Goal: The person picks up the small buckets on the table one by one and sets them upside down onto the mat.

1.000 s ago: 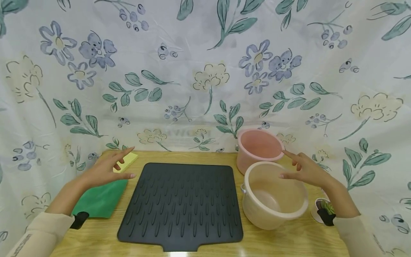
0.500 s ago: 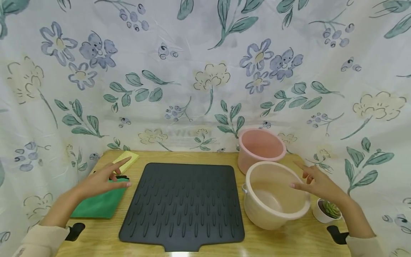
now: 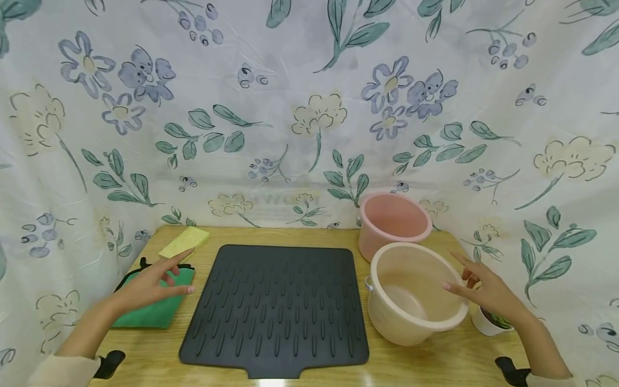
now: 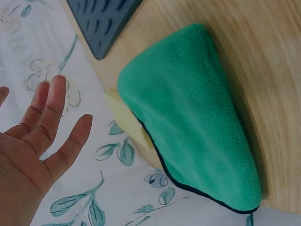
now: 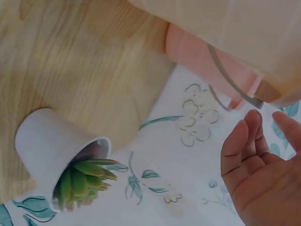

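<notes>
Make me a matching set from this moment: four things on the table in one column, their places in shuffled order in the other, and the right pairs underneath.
Column one
1. green cloth
2. cream bucket
3. pink bucket
4. dark ridged mat

Column two (as the head view shows it)
A. partly hidden behind another bucket
B. partly covered by the left hand
C. between the cloth and the buckets
D. overlapped by the right hand

Right pairs: 1-B, 2-D, 3-A, 4-C
</notes>
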Demonstrator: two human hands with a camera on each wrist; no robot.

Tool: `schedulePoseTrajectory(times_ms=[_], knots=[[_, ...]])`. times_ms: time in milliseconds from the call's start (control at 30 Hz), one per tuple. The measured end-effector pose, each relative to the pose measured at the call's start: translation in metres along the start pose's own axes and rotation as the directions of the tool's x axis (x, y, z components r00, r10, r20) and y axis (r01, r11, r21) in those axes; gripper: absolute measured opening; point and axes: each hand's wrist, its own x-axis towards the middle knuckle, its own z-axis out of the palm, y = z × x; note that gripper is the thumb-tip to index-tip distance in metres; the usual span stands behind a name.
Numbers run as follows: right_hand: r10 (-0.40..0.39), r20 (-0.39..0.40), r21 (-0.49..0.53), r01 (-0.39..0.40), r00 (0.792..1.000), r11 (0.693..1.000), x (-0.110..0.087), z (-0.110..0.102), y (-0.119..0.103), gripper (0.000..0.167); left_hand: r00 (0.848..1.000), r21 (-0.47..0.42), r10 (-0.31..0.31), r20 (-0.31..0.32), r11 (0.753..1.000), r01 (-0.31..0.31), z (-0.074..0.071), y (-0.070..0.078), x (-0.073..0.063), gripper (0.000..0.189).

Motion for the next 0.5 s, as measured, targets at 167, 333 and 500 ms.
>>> schedulePoseTrajectory(times_ms=[167,333,500], knots=[[0.021,-0.004,0.036,-0.021,1.0,0.999,-0.008,0.005,0.007,0.079,1.0,-0.005,-0.006,-0.005,1.0,0.006,0.008,-0.007,-0.004,0.085],[0.061,0.003,0.064,-0.061,0.998,0.996,-0.014,0.009,0.014,0.077,1.0,-0.013,-0.024,-0.006,1.0,0.024,0.015,-0.011,-0.007,0.086],[0.109,0.043,0.198,-0.115,0.993,0.973,-0.021,0.013,0.019,0.074,0.999,-0.065,-0.036,0.012,0.997,0.037,0.022,-0.015,-0.011,0.087]])
